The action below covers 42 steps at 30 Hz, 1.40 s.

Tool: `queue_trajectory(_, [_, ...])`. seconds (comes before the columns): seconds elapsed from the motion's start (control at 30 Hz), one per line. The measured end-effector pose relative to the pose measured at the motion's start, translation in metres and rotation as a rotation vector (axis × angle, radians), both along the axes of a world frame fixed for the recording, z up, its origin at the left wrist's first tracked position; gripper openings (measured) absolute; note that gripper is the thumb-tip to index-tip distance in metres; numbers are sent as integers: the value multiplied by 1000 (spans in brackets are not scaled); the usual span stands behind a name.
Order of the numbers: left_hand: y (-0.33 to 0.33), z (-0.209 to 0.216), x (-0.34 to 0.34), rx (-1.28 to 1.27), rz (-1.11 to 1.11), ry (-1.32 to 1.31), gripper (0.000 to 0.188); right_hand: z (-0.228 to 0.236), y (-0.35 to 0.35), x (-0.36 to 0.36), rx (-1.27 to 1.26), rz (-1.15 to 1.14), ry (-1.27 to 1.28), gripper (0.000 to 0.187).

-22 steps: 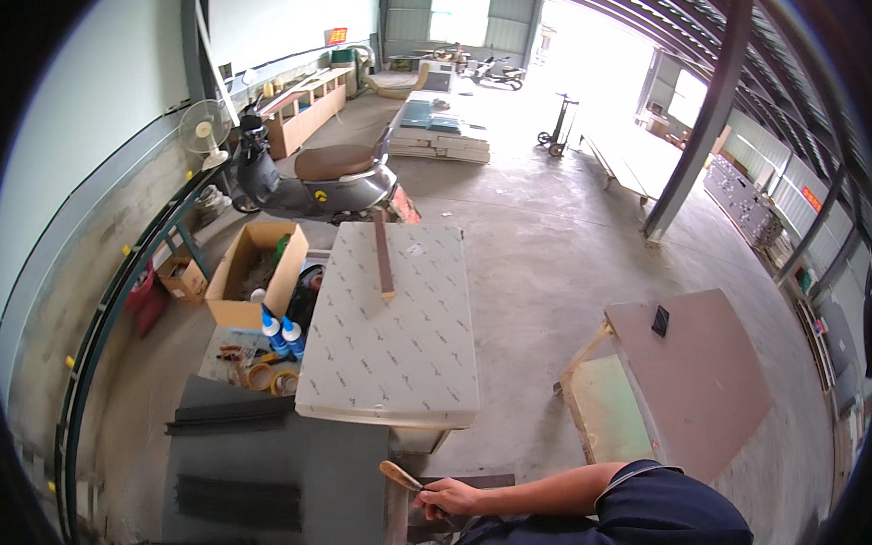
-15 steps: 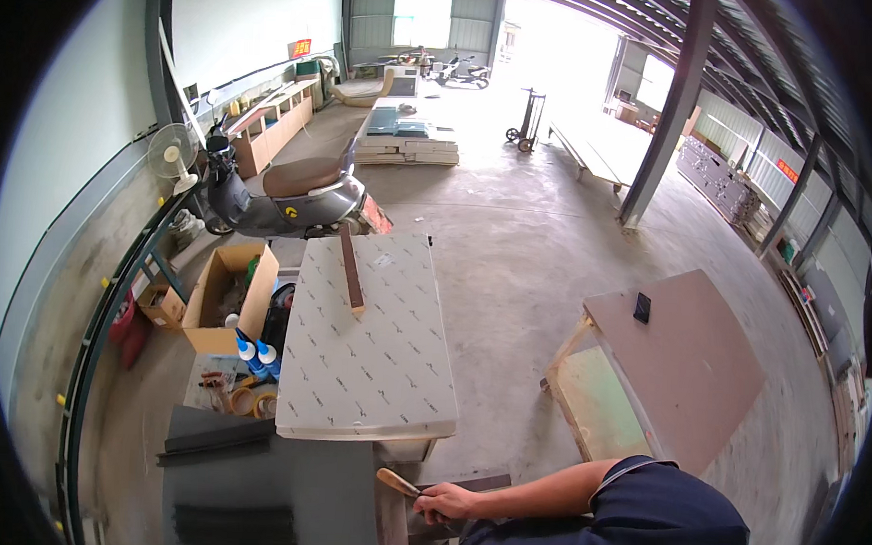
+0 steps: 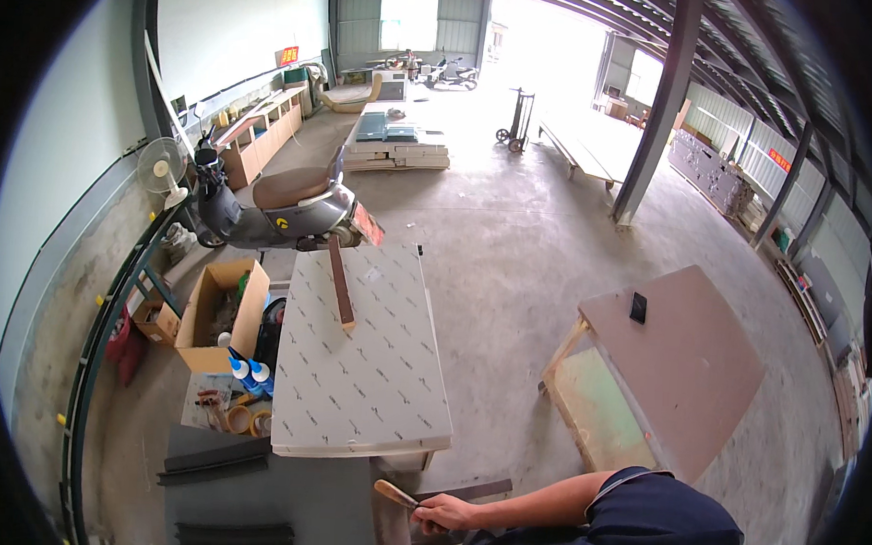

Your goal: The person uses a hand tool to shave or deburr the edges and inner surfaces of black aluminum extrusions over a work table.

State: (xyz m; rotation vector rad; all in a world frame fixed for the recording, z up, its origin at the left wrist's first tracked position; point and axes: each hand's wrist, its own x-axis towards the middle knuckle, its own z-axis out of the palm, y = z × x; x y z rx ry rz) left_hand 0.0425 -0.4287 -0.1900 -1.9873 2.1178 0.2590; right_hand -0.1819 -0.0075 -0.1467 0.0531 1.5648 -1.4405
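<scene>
From the lower right, my right arm in a dark blue sleeve reaches leftward. My right hand point(image 3: 444, 512) is closed around a tool with a light wooden handle point(image 3: 395, 493), which sticks out past the fist to the upper left; its working end is hidden, so its kind cannot be told. Close beside the hand lies a dark brown strip point(image 3: 486, 489). Ahead of it stands a stack of white, film-covered panels point(image 3: 364, 395), with a long brown strip point(image 3: 341, 286) on top. A dark grey board point(image 3: 328, 490) lies to the hand's left. My left hand is out of view.
Left of the panels are an open cardboard box point(image 3: 202, 359), blue-and-white bottles point(image 3: 261, 374) and tape rolls point(image 3: 239, 419). Behind them stands a scooter point(image 3: 289, 215). On the right, a brown-topped table point(image 3: 687, 368) bears a black phone point(image 3: 638, 307). A steel post point(image 3: 657, 117) rises farther back.
The view has shifted slightly, so the panel stack and scooter sit a little lower and farther left in the picture. My right hand keeps its hold on the wooden-handled tool.
</scene>
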Motion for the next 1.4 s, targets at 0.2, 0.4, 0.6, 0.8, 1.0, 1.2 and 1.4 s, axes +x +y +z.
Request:
queue_trajectory(0.2, [-101, -75, -2, 242, 337, 931, 50, 16, -47, -27, -36, 96, 14, 32])
queue_trajectory(0.4, [-31, 35, 21, 556, 716, 1830, 24, 23, -54, -38, -193, 93, -145, 37])
queue_trajectory(0.6, [103, 79, 43, 399, 380, 1566, 34, 33, -115, -30, -409, 236, -82, 24])
queue_trajectory(0.8, [210, 121, 74, 455, 136, 1433, 21, 66, -204, -28, -552, 373, -77, 22])
queue_trajectory(1.0, [269, 120, 80, -12, 197, 841, 26, 175, -254, -25, -893, 533, 4, 46])
queue_trajectory(1.2, [280, 109, 100, -358, -109, 622, 37, 206, -249, -36, -905, 694, 279, 39])
queue_trajectory(1.4, [270, 194, 28, -95, -234, 660, 50, 175, -186, -16, -670, 905, 98, 28])
